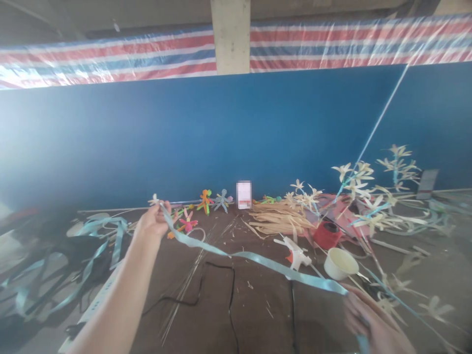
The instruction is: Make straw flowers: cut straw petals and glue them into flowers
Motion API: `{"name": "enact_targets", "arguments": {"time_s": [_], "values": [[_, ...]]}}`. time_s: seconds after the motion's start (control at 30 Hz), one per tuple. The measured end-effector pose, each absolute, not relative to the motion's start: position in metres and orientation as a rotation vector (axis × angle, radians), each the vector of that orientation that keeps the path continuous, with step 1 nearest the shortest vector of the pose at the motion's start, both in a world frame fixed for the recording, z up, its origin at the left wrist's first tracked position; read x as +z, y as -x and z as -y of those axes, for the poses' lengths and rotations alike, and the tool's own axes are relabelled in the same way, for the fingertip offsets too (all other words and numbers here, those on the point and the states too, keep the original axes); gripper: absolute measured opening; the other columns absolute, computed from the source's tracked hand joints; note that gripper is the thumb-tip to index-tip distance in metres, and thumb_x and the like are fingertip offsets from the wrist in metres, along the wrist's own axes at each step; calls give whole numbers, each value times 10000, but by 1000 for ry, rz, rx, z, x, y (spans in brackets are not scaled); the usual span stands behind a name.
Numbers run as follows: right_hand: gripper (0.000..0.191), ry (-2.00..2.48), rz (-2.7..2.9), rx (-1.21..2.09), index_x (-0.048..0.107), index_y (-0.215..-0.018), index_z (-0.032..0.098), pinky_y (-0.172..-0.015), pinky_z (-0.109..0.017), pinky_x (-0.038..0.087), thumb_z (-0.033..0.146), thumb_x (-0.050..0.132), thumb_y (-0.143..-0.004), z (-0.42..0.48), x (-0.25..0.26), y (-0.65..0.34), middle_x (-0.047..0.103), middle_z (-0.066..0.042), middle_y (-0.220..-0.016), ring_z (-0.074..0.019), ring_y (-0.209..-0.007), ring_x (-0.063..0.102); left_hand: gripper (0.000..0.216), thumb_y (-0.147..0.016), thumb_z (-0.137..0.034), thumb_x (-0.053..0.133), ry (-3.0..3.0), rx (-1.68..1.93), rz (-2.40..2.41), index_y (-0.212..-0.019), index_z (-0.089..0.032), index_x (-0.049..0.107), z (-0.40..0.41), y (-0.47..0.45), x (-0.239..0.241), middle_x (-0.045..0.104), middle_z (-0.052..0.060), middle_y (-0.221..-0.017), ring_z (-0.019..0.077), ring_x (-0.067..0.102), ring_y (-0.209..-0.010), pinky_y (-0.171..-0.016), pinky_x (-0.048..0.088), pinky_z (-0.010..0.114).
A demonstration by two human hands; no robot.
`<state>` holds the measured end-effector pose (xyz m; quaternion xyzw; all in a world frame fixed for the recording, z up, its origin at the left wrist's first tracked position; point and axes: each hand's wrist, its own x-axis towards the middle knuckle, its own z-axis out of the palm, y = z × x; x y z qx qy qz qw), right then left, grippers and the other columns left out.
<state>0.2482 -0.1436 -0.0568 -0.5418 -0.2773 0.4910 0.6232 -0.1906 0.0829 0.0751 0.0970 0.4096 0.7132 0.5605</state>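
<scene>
A light blue ribbon [258, 258] stretches slackly, with a twist in the middle, between my two hands. My left hand [157, 219] is raised and closed around one end of it. A small cream flower [154, 199] pokes out above those fingers; its stem is hidden in the hand. Lower right, my right hand [368, 317], somewhat blurred, grips the ribbon farther along, and a tail hangs below it. Near the right hand are a pale cup [339, 264] and a white glue gun [294, 253] with an orange trigger.
Thin wires [188, 282] and black cords [231, 295] lie on the brown table [265, 314]. Behind are flat tan strips [278, 216], a red roll [327, 235], and colourful small figures [205, 200]. Cream flower sprays [356, 189] stand right; loose ribbon [99, 226] lies left. A blue wall [184, 128] rises behind.
</scene>
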Motion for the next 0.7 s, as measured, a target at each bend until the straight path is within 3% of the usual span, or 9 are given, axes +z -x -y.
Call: {"name": "enact_targets", "arguments": {"time_s": [0.13,0.2,0.27,0.33,0.47,0.7], "values": [[255,1204,942,1235,616,-859,215,-422,-237,330,403,528,-710,75,-42,-200,454,28,-533,-90,-412,407,73,-771,-120,465,-359,1416,-833,-722,-143,515,-65,147,55,579,5,-665,120,576,-598,-697,455,403],[264,1296,1319,1171,645,-815,197,-568,-283,403,405,537,-695,46,-27,-186,554,-18,-619,-153,-585,519,66,-762,-113,479,-447,1310,-730,-740,-146,532,-55,126,49,588,-1,-678,118,581,-625,-726,445,411],[252,1342,1482,900,660,-757,198,-727,-325,392,408,580,-643,22,-9,-178,612,-48,-787,-199,-759,543,45,-746,-122,509,-510,1237,-650,-738,-147,546,-48,108,43,586,-14,-659,120,586,-662,-743,443,386],[261,1308,1497,883,659,-763,183,-788,-342,373,405,560,-668,4,8,-170,630,-67,-841,-225,-854,537,19,-724,-134,542,-583,1211,-606,-722,-147,556,-42,93,38,588,-15,-662,130,588,-714,-744,445,353],[280,1089,1426,1242,646,-850,171,-778,-328,380,388,534,-712,-15,30,-137,639,-62,-876,-208,-853,544,30,-692,-163,587,-693,1219,-609,-713,-149,571,-38,66,28,602,4,-702,143,574,-782,-687,452,283],[231,691,1004,1864,622,-824,145,-583,-247,371,332,586,-693,-20,18,-86,609,-28,-721,-126,-632,525,110,-640,-232,639,-733,1211,-591,-683,-144,589,-26,40,17,619,38,-745,118,558,-625,-607,427,243]]}}
